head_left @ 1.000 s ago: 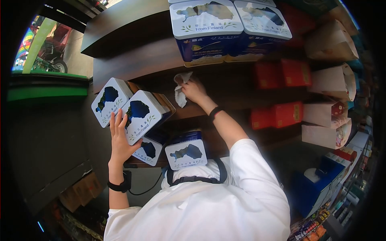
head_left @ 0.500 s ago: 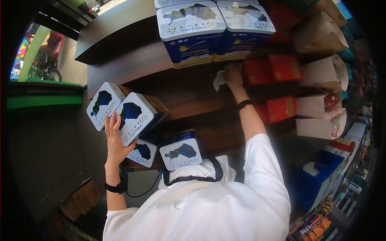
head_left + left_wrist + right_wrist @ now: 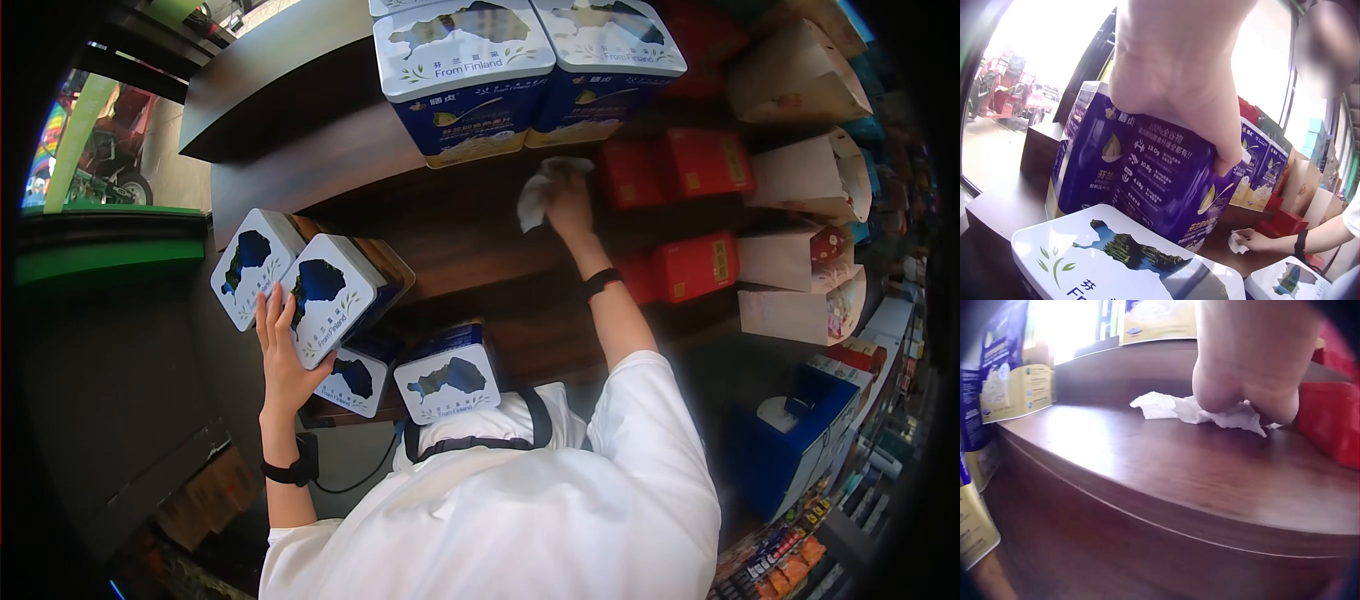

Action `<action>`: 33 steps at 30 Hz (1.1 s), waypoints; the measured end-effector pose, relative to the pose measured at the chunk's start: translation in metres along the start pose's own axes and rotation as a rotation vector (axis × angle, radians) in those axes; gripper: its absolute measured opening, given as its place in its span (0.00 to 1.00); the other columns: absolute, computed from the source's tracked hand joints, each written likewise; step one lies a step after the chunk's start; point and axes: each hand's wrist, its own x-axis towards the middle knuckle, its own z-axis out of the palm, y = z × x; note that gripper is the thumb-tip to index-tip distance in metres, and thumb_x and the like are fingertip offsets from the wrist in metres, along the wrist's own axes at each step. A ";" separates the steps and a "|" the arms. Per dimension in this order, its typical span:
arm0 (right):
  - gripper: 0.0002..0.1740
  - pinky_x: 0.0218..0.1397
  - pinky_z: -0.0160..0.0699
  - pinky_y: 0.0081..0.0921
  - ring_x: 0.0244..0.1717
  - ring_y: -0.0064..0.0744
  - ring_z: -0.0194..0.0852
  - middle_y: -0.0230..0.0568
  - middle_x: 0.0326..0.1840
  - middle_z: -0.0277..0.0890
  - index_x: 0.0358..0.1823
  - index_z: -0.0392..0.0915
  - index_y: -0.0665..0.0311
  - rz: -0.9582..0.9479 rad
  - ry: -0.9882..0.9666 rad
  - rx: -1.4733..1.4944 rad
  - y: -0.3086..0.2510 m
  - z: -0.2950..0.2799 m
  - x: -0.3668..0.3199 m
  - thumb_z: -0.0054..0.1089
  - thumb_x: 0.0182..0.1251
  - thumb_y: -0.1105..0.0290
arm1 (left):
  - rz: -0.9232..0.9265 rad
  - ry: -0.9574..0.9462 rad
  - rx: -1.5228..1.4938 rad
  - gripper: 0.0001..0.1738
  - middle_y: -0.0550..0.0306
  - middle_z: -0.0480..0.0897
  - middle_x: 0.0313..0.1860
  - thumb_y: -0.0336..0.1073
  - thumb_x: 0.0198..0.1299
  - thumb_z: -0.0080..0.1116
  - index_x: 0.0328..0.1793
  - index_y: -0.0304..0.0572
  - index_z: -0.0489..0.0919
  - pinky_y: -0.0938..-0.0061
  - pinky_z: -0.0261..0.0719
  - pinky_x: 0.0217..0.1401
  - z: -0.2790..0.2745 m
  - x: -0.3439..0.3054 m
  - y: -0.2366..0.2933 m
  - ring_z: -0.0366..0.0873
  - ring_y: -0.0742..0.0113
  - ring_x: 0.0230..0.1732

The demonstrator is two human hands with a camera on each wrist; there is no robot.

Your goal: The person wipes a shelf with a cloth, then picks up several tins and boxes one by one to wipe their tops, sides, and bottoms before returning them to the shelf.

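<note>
Dark brown wood makes up the stepped shelf (image 3: 455,225), its bare surface shining in the right wrist view. On one step lies a thin white cloth (image 3: 537,200), bunched under the right grip (image 3: 568,208), which is closed on it, with loose folds spreading out past the hand; the finger detail is partly hidden. Just beyond that grip, towards the top of the head view, two blue tins (image 3: 467,60) stand side by side, their white lids reading "From Finland". To its right sit red boxes (image 3: 705,163), the nearest one close to the hand, and past them white paper bags (image 3: 810,180). Well apart on the other side, the left grip (image 3: 287,370) is open, its fingers laid straight on the white lid of a map-printed tin (image 3: 335,300), thumb at the lid's edge. A similar tin (image 3: 252,268) stands just beyond those fingertips, on the far side from the cloth; a third tin (image 3: 358,380) shows partly covered beside the thumb, and a fourth tin (image 3: 447,387) is nearer the person's waist. A black wristband (image 3: 600,281) circles the right wrist.
</note>
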 end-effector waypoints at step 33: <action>0.25 0.73 0.49 0.41 0.71 0.34 0.53 0.35 0.67 0.63 0.63 0.68 0.53 -0.489 -0.277 0.054 -0.091 -0.020 -0.086 0.51 0.64 0.58 | 0.014 0.002 -0.023 0.51 0.50 0.54 0.76 0.32 0.34 0.69 0.71 0.45 0.58 0.55 0.43 0.77 -0.003 -0.001 0.002 0.39 0.46 0.78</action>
